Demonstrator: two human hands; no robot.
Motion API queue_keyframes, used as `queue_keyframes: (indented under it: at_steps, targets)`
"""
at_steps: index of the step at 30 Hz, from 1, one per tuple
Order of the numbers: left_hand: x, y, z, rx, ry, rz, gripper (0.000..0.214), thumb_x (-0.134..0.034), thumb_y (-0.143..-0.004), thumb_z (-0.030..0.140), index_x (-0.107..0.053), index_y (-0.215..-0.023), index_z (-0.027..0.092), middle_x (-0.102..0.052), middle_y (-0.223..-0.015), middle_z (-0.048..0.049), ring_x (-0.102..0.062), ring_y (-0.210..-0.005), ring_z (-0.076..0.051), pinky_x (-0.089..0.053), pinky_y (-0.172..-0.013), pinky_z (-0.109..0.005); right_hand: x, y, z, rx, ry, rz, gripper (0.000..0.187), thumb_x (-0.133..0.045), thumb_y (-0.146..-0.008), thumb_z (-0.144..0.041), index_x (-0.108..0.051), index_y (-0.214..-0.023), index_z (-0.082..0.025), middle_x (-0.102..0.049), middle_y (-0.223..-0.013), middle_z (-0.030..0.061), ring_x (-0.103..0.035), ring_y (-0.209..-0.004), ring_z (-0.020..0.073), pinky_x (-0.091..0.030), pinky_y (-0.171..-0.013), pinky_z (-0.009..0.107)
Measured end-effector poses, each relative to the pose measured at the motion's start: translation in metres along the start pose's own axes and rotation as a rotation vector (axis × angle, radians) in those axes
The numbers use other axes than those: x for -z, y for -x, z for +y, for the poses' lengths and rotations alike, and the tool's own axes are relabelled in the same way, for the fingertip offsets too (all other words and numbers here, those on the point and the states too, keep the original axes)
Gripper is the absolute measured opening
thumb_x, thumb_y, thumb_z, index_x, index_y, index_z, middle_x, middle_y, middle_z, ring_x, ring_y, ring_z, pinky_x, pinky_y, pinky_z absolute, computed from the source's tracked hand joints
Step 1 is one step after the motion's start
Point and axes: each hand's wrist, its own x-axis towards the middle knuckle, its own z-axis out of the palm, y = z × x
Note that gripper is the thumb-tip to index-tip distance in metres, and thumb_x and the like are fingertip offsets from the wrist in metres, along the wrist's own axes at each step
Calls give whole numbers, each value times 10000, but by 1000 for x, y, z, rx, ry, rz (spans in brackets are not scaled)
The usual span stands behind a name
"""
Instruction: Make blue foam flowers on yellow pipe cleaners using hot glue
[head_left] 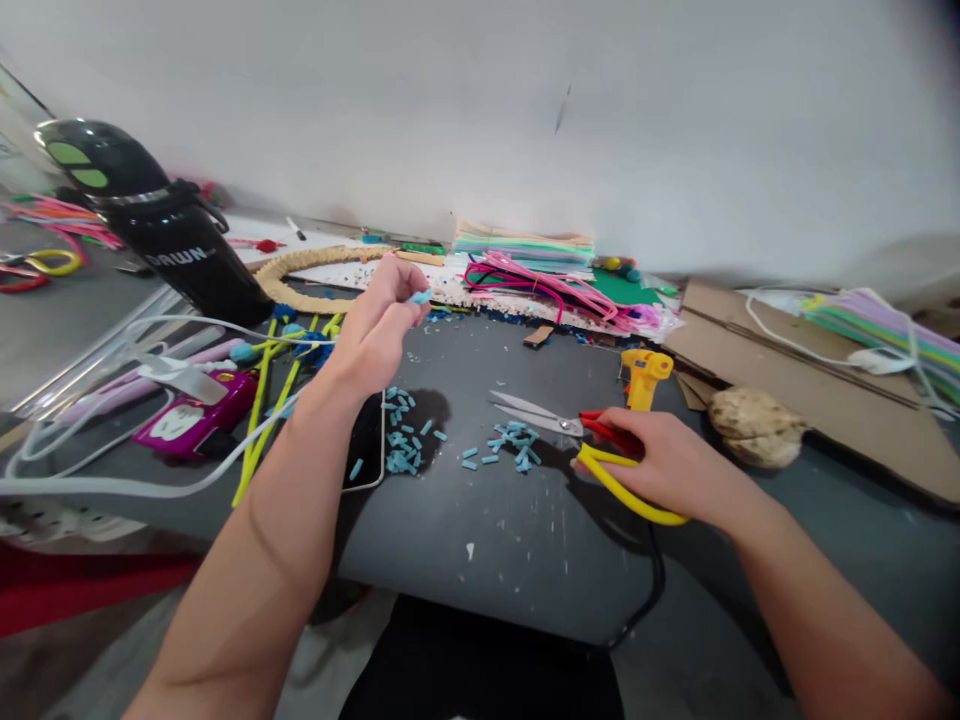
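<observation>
My left hand [386, 325] is raised over the back of the desk, its fingertips pinching a small light-blue piece [421, 297]. My right hand [664, 460] grips a pair of scissors [559, 423] with red and yellow handles. The blades point left, slightly parted, above the desk. Below them lies a small heap of cut light-blue pieces [514, 445]. Farther left, a second heap of blue pieces [403, 455] sits beside a phone [369, 440], partly hidden behind my left forearm. One blue piece rests on the phone.
A black bottle [172, 240] stands at the left near a purple toy car [196, 415] and white cables. Behind are a beige ring [289, 275] and pink pipe cleaners [551, 285]. A yellow glue gun [643, 375], a pale lump [754, 428] and cardboard [817, 390] lie right.
</observation>
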Motion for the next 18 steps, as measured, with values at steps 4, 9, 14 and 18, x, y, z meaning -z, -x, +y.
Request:
queue_keyframes:
  at_steps: [4,9,14,18]
  targets:
    - [0,-1,4,91,48,-68,93,-415,-797,185,-487,-846,219,-505,-698,-1,-446,-632,-157,-363,-603,-295,-9,1,-4,12,-99,57,363,-658,-786,-596,-634,-881,-246,-617,-727,-11,-507,-628,162,-362,-578,269]
    - [-2,3,23,73,-9,-152,135,-409,-807,182,-543,-804,196,-505,-698,-9,-465,-666,-168,-367,-613,-296,-23,-2,-3,-74,-421,149,363,-716,-762,-538,-558,-804,-214,-531,-684,-32,-452,-607,128,-364,-564,247]
    - [-10,10,43,-34,-134,-354,258,-376,-842,163,-633,-869,177,-575,-746,-18,-516,-716,-179,-394,-662,-301,-22,-9,-16,-51,-795,102,410,-684,-780,-579,-519,-817,-206,-472,-674,-42,-428,-582,112,-374,-538,243]
    - [-22,16,58,-163,-206,-458,369,-356,-868,140,-658,-1081,134,-657,-1011,-79,-599,-905,-215,-453,-815,-330,-18,-13,-31,12,-910,168,378,-711,-791,-532,-519,-809,-207,-539,-683,-25,-489,-593,124,-416,-575,264]
